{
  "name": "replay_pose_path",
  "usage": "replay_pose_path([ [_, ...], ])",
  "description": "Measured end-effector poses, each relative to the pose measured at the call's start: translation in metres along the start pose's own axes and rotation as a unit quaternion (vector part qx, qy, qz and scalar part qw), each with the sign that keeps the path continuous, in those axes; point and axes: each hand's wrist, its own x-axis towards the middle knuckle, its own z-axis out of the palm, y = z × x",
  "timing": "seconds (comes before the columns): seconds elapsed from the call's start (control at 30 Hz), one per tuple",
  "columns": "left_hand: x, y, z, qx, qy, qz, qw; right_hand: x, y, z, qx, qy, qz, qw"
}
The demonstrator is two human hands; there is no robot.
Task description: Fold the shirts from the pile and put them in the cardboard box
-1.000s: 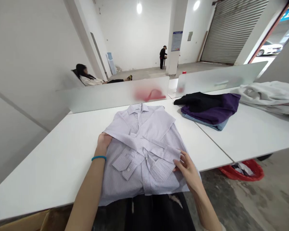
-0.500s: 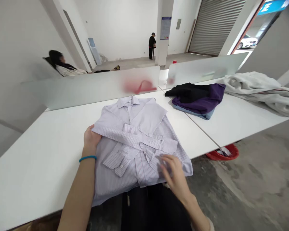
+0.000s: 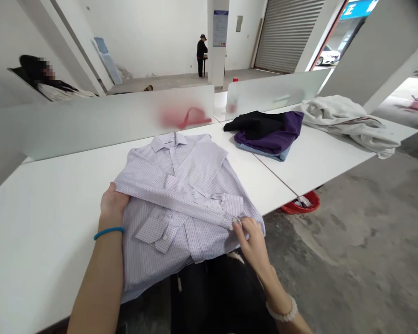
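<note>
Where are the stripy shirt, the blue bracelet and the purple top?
stripy shirt [image 3: 181, 195], head view, on the sleeve folded across it.
blue bracelet [image 3: 107, 231], head view, on the band's middle.
purple top [image 3: 282, 132], head view, on its upper fold.

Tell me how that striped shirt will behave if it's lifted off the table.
Probably floppy: the shirt droops at its hem over the table edge. Likely light, since the right hand pinches its edge with fingertips only. The folded sleeves lie loose across the front, so they would probably slide apart unless supported.

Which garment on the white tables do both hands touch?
The striped lilac shirt: the left hand grips its left edge, the right hand pinches a sleeve cuff. The black-and-purple pile and the pale grey heap lie untouched farther right.
</note>
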Motion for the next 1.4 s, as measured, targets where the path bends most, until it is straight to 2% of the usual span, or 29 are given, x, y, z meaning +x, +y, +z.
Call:
replay_pose_path([
  [0.1,-0.002,0.000,0.005,0.032,0.010,0.000,0.999,0.000,0.003,0.006,-0.052,0.046,0.021,0.997],
  [0.2,-0.005,0.003,0.011,0.074,0.029,-0.008,0.997,0.000,0.005,0.015,-0.088,0.093,0.013,0.992],
  [0.3,-0.010,0.015,0.009,0.143,0.037,-0.041,0.988,-0.003,0.005,0.017,-0.107,0.137,-0.027,0.984],
  [0.37,-0.016,0.030,0.001,0.210,0.050,-0.077,0.973,-0.009,0.006,0.015,-0.095,0.138,-0.070,0.983],
  [0.43,-0.028,0.047,-0.006,0.282,0.092,-0.097,0.950,-0.017,0.009,0.012,-0.066,0.110,-0.129,0.983],
  [0.47,-0.036,0.055,-0.006,0.338,0.119,-0.087,0.930,-0.021,0.011,0.011,-0.053,0.089,-0.160,0.982],
  [0.53,-0.059,0.068,0.005,0.469,0.147,-0.018,0.871,-0.029,0.016,0.010,-0.042,0.040,-0.201,0.978],
  [0.57,-0.073,0.071,0.017,0.529,0.132,0.037,0.837,-0.033,0.018,0.010,-0.045,0.017,-0.210,0.977],
  [0.6,-0.088,0.071,0.032,0.569,0.093,0.097,0.811,-0.035,0.020,0.011,-0.052,-0.001,-0.211,0.976],
  [0.63,-0.103,0.068,0.050,0.572,0.033,0.158,0.804,-0.037,0.022,0.013,-0.060,-0.014,-0.209,0.976],
  [0.67,-0.117,0.062,0.069,0.562,-0.053,0.218,0.796,-0.038,0.023,0.015,-0.067,-0.019,-0.204,0.976],
  [0.7,-0.129,0.054,0.088,0.553,-0.154,0.261,0.776,-0.038,0.024,0.017,-0.073,-0.019,-0.200,0.977],
  [0.77,-0.146,0.032,0.118,0.529,-0.328,0.304,0.721,-0.037,0.023,0.021,-0.082,-0.007,-0.192,0.978],
  [0.8,-0.150,0.020,0.128,0.520,-0.385,0.311,0.697,-0.036,0.022,0.022,-0.085,0.002,-0.187,0.979],
  [0.87,-0.148,-0.004,0.139,0.512,-0.429,0.310,0.677,-0.035,0.018,0.024,-0.090,0.011,-0.177,0.980],
  [1.0,-0.129,-0.035,0.138,0.516,-0.400,0.305,0.694,-0.035,0.014,0.026,-0.090,0.009,-0.153,0.984],
  [1.07,-0.125,-0.039,0.137,0.529,-0.377,0.308,0.696,-0.036,0.014,0.027,-0.085,0.014,-0.147,0.985],
  [1.13,-0.128,-0.039,0.138,0.548,-0.366,0.314,0.683,-0.036,0.015,0.028,-0.077,0.021,-0.147,0.986],
  [1.23,-0.143,-0.036,0.147,0.614,-0.348,0.320,0.632,-0.036,0.015,0.029,-0.067,0.024,-0.150,0.986],
  [1.4,-0.168,-0.037,0.169,0.754,-0.247,0.308,0.525,-0.037,0.013,0.029,-0.072,0.029,-0.151,0.985],
])
